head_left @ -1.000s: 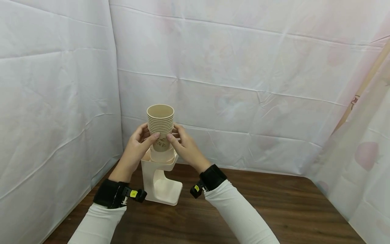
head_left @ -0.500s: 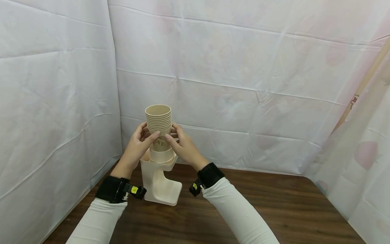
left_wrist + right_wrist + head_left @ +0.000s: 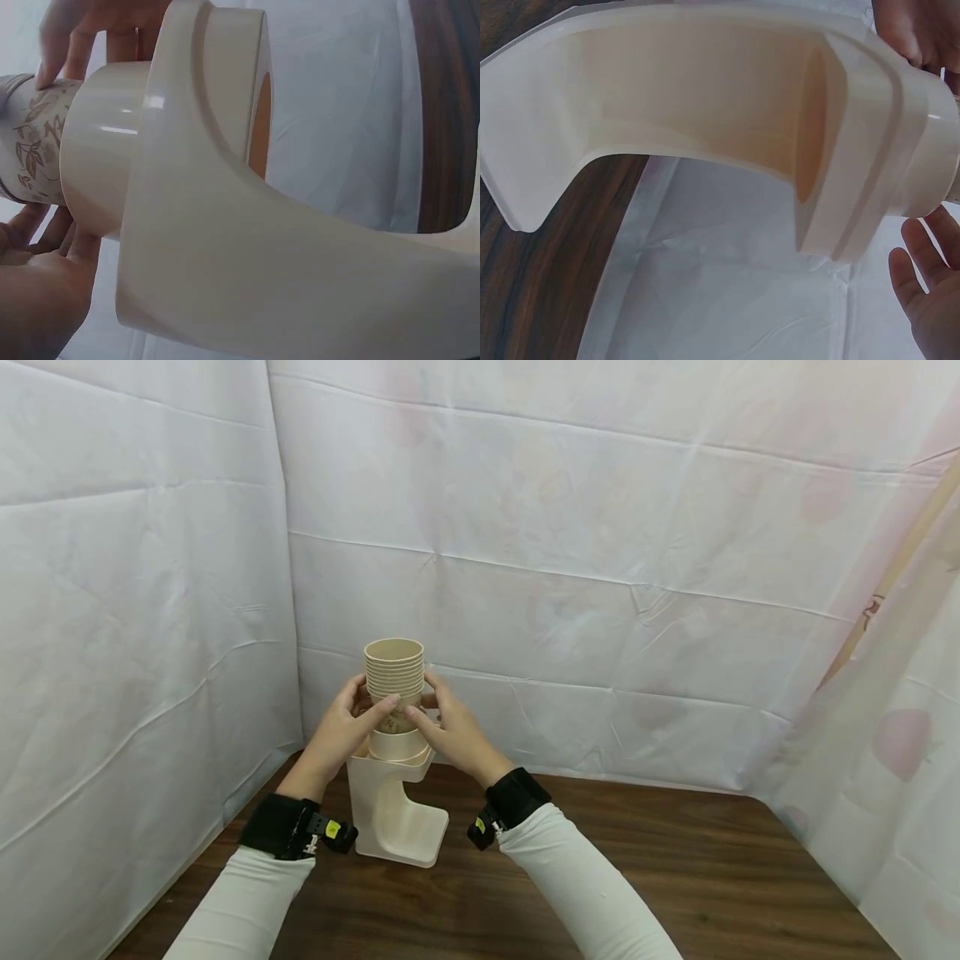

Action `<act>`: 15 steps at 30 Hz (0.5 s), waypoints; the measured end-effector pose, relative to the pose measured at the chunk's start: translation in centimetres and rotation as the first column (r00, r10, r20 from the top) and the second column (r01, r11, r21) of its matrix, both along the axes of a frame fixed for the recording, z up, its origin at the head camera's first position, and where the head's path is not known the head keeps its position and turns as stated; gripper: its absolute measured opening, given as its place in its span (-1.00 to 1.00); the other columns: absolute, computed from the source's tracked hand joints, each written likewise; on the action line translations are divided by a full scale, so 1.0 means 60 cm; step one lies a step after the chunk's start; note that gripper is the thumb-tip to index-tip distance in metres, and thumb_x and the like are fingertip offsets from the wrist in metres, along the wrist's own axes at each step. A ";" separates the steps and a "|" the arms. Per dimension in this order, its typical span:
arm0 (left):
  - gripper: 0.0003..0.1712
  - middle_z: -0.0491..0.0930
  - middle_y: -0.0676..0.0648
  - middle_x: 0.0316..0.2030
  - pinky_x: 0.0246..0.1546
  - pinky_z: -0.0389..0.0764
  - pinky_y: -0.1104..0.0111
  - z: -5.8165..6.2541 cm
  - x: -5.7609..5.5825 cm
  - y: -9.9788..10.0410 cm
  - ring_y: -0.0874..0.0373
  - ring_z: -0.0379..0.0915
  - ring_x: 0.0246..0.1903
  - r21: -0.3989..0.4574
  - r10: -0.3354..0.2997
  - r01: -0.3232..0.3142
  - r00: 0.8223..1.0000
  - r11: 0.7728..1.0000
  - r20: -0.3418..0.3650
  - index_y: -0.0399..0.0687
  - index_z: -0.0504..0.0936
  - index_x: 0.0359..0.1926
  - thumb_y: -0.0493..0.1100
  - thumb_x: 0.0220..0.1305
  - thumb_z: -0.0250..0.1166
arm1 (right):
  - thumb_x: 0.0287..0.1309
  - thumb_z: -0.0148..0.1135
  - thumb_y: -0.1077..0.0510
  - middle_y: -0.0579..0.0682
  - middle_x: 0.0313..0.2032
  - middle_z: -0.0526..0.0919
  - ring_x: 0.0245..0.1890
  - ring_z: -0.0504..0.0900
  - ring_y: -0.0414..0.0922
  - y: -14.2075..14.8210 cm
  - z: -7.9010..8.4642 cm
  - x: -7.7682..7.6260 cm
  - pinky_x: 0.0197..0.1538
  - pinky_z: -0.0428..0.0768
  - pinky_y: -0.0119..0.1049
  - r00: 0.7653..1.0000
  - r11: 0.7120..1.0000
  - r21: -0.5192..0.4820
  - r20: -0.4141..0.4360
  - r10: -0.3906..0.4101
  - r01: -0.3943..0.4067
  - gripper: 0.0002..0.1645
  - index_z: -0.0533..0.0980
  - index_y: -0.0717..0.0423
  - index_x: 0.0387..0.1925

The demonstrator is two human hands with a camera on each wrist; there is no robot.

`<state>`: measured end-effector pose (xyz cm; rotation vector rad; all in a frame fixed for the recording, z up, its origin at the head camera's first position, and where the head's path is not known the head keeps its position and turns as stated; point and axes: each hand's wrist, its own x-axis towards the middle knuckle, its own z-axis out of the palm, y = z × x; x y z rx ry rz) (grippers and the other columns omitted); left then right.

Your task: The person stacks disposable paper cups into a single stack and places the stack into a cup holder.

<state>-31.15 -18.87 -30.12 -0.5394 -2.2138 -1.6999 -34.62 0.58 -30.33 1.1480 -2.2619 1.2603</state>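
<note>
A stack of beige paper cups, open ends up, stands between my two hands above a cream plastic cup holder. Its lower end sits inside the holder's round collar. From the left my left hand grips the stack, thumb in front and fingers round behind. My right hand holds the other side the same way. In the left wrist view, the printed brown pattern on the outer cup shows just outside the collar. The right wrist view shows the holder's curved back, with the cups mostly out of frame.
The cup holder stands on a dark wooden table, near its left side. White cloth curtains hang behind and to the left, close to the hands. A further patterned cloth borders the right side.
The cup stack has moved down, deeper into the collar, after a slight tilt to the left. Both hands have lowered a little with it. The cup holder has stayed in place.
</note>
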 end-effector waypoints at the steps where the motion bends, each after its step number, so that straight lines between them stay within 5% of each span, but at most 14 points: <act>1: -0.14 0.29 -0.17 0.21 0.20 0.26 -0.11 -0.001 0.000 -0.001 0.01 0.22 0.17 -0.012 0.009 -0.009 1.000 1.000 0.003 0.05 -0.01 0.41 0.18 0.23 0.19 | 0.31 -0.02 -0.16 0.02 -0.01 0.57 0.01 0.45 -0.19 0.001 -0.002 0.000 -0.06 0.60 -0.09 1.000 1.000 0.000 0.001 0.003 -0.003 -0.25 -0.10 -0.27 0.41; 8: -0.11 0.33 -0.13 0.22 0.20 0.20 -0.19 -0.009 -0.002 -0.004 -0.05 0.17 0.21 -0.111 0.083 -0.080 0.996 0.991 0.017 0.08 0.07 0.38 0.29 0.16 0.20 | 0.30 0.00 -0.15 0.04 -0.01 0.55 0.04 0.43 -0.18 0.006 -0.013 -0.003 0.03 0.54 0.01 1.000 1.000 0.004 0.003 -0.001 0.001 -0.22 -0.14 -0.33 0.41; 15: -0.11 0.31 -0.14 0.24 0.20 0.21 -0.18 -0.019 0.002 -0.004 -0.06 0.17 0.21 -0.150 0.112 -0.108 0.994 0.983 0.017 0.09 0.10 0.37 0.30 0.13 0.22 | 0.30 0.03 -0.12 0.07 0.03 0.51 0.02 0.45 -0.18 0.005 -0.016 0.002 -0.02 0.59 -0.17 1.000 1.000 0.006 0.020 0.015 -0.015 -0.24 -0.06 -0.19 0.40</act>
